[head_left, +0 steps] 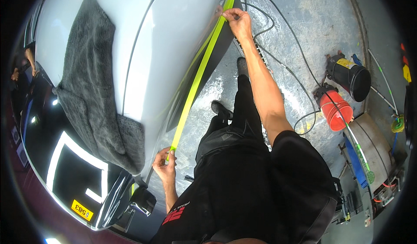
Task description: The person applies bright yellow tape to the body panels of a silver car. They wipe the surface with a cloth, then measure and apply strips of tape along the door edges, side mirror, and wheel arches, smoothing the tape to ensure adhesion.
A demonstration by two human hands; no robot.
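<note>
L hand [165, 168] & R hand [239, 23]: fingers pinching green tape [192, 94], taut along car [169, 39] side. Red bucket [338, 113], contents unclear; black bucket [359, 81] w/ yellow label [346, 63]. Windshield: yellow sticker [82, 210], printed.

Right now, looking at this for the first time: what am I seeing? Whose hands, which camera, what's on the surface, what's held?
There's no machine here: these are a person's two bare hands. The single picture comes from the left one of two fisheye cameras worn on the head, looking down, so straight edges bend near the rim. Picture left is the wearer's left.

The left hand holds the lower end of a yellow-green tape strip. The right hand pinches it farther up, at the car's edge. A dark grey towel lies over the white car panel and partly over the dark glass. On the floor to the right are a red bucket and a black container.
</note>
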